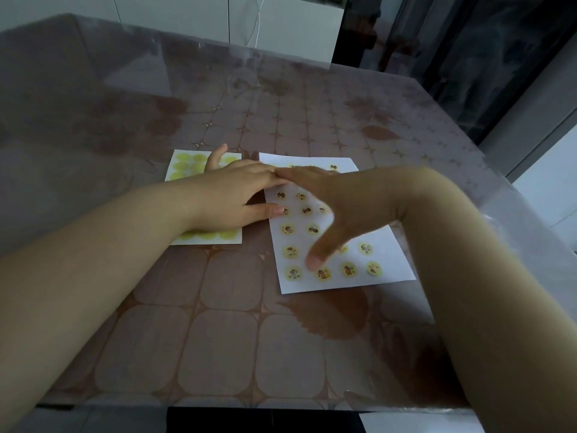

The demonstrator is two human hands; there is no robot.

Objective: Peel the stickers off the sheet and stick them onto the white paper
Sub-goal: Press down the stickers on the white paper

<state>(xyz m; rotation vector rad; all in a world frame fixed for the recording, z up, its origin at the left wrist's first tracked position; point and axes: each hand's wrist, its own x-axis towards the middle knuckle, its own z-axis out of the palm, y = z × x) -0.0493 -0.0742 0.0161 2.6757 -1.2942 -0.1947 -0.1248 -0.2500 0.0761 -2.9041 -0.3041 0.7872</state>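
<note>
Head view: my left hand lies flat, palm down, on the sticker sheet, fingers straight and holding nothing. Its thumb tip reaches over the left edge of the white paper. Its fingertips meet my right hand's fingertips near the paper's top left.

My right hand is palm down over the middle of the paper, fingers straight, thumb spread toward the near edge. It's motion-blurred, so I can't tell whether it presses on the paper or hovers, or whether anything sits under the fingertips.

The sheet sits just left of the paper with a narrow gap, both flat on the table, which has a clear cover. Plain yellow circles show around my left hand. The round printed stickers sit in rows on the paper, several hidden under my right hand.
</note>
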